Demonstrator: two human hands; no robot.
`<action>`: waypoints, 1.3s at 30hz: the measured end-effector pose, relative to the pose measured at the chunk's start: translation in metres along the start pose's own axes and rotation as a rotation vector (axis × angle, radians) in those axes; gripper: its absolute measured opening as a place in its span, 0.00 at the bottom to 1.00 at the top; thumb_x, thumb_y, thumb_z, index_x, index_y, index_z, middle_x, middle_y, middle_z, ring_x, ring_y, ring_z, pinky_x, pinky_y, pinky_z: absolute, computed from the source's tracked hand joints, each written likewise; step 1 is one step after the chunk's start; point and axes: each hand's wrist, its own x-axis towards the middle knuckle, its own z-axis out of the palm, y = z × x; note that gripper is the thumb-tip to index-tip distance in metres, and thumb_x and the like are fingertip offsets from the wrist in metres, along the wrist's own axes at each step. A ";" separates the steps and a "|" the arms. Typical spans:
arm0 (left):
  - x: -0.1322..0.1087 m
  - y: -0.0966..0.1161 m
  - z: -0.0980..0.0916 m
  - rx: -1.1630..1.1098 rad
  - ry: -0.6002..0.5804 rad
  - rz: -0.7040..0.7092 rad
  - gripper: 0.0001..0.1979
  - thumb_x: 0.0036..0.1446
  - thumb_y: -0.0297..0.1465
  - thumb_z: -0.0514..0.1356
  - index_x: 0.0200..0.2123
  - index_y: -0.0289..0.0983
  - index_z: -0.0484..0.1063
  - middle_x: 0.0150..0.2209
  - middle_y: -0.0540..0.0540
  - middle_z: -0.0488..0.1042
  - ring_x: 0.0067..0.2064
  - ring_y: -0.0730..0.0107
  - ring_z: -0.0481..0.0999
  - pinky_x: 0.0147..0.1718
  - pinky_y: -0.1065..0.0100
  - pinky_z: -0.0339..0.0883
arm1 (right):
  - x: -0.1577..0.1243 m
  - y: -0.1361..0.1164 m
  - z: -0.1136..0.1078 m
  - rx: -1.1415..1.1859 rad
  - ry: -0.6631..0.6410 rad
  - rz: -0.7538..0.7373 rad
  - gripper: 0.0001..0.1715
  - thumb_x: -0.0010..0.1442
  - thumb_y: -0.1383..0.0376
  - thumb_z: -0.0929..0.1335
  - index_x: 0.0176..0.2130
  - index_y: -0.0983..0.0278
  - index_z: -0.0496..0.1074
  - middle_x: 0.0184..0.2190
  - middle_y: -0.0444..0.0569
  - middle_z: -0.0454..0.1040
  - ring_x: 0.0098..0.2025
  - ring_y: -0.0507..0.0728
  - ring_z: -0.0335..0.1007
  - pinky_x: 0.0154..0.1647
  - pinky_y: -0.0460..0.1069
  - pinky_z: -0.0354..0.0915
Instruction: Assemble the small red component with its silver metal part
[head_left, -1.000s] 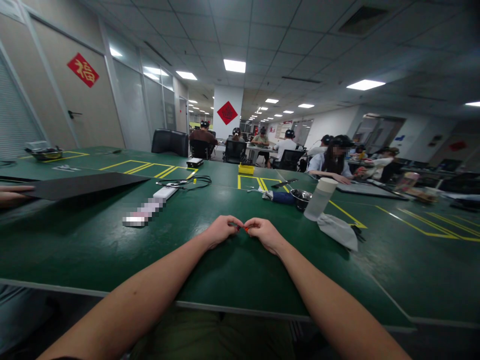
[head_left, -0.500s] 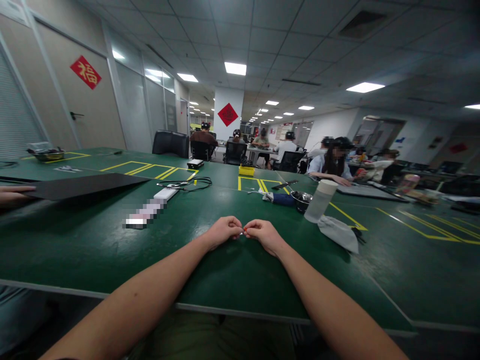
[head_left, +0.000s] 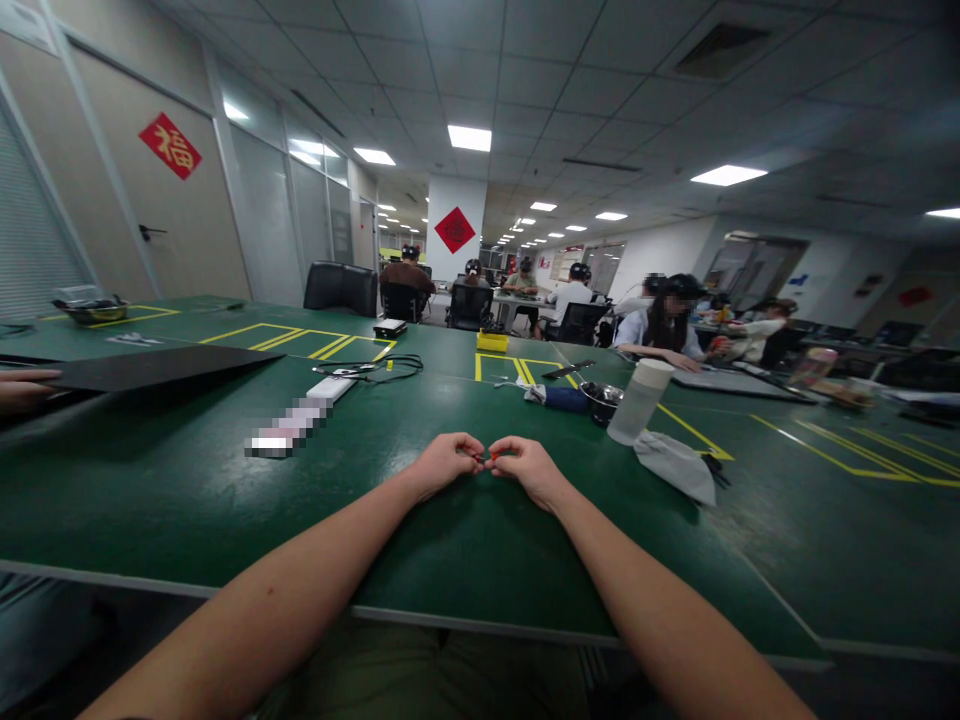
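Note:
Just above the green table (head_left: 360, 530), my two hands meet almost fingertip to fingertip. My left hand (head_left: 448, 464) is closed in a pinch; a small dark or reddish bit shows at its fingertips, too small to name. Thumb and index finger of my right hand (head_left: 526, 470) pinch a tiny red-orange piece (head_left: 494, 457). Its kind cannot be made out, nor whether both hands hold the same thing. The tabletop lies under both wrists.
To the right stand a translucent bottle (head_left: 640, 402), a metal bowl (head_left: 600, 402) and a grey pouch (head_left: 676, 466). A white strip (head_left: 334, 388) with black cable lies ahead left. At far left another person's hand (head_left: 26, 388) holds a black panel (head_left: 161, 372). A yellow box (head_left: 492, 342) sits farther back.
The fingertips of both hands have shifted slightly, and a dark or reddish bit now shows at the left fingertips. The black panel at far left has moved a little left.

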 end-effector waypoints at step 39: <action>0.006 -0.006 -0.004 0.115 -0.098 0.251 0.21 0.46 0.19 0.55 0.47 0.31 0.65 0.33 0.47 0.77 0.31 0.74 0.74 0.32 0.72 0.66 | -0.012 -0.016 0.008 -1.011 -0.129 -0.558 0.21 0.55 0.70 0.66 0.49 0.59 0.72 0.32 0.47 0.72 0.32 0.54 0.66 0.35 0.47 0.60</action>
